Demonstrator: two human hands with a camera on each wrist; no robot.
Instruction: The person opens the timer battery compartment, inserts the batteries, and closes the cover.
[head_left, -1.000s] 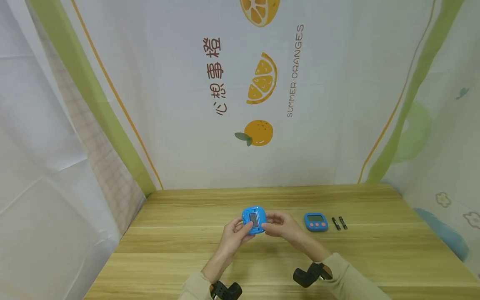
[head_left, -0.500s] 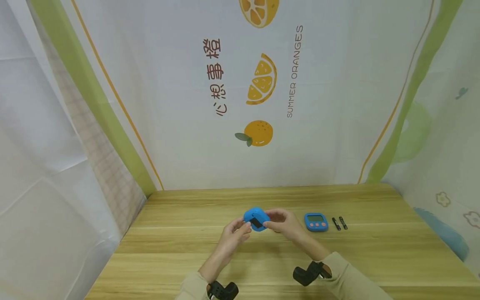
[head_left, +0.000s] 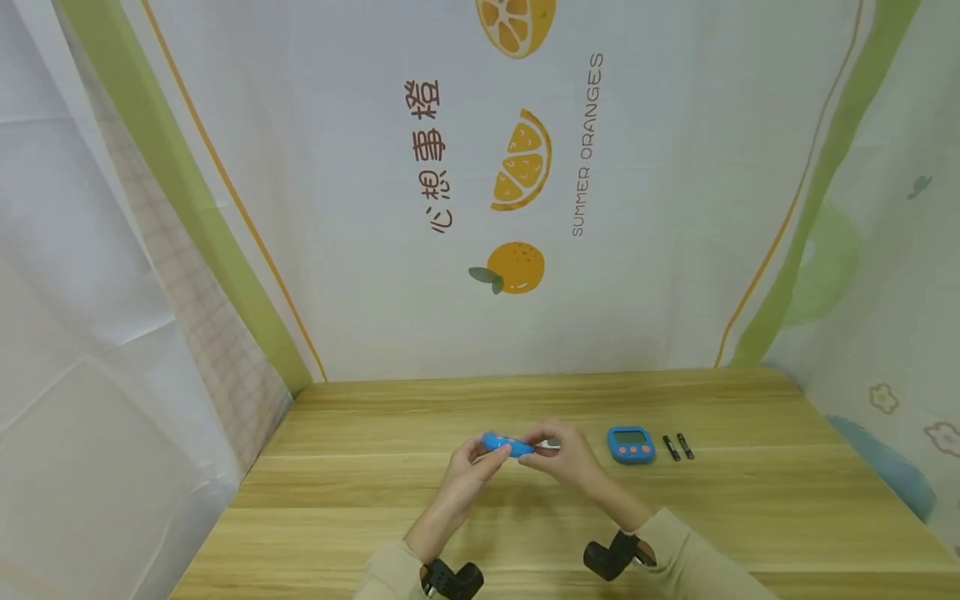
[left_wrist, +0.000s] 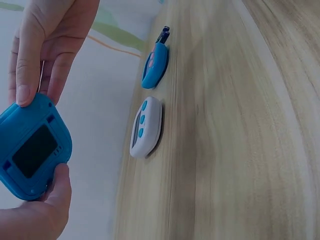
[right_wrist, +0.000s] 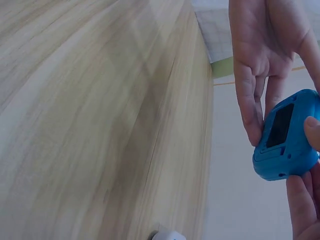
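Both hands hold a blue digital timer [head_left: 507, 445] above the table, turned nearly edge-on in the head view so its pink buttons show. My left hand [head_left: 467, 472] pinches its left end between thumb and fingers; my right hand [head_left: 564, 457] pinches the right end. In the left wrist view, the timer's back [left_wrist: 55, 127] has a dark rectangular panel. A thin pale strip shows there between the fingers of the right hand [left_wrist: 47, 42]. Behind the right hand, a white timer [left_wrist: 146, 127] with blue buttons rests on the table, mostly hidden in the head view.
To the right, another blue timer [head_left: 632, 445] with pink buttons lies face up on the wooden table [head_left: 360, 483]. Beside it are two small dark batteries [head_left: 678, 447]. A printed curtain [head_left: 375, 292] hangs behind the table and along both sides.
The held timer has turned from its back facing the head camera to nearly edge-on, showing its buttons. The right fingers have shifted on its end, and the white timer behind shows a little.
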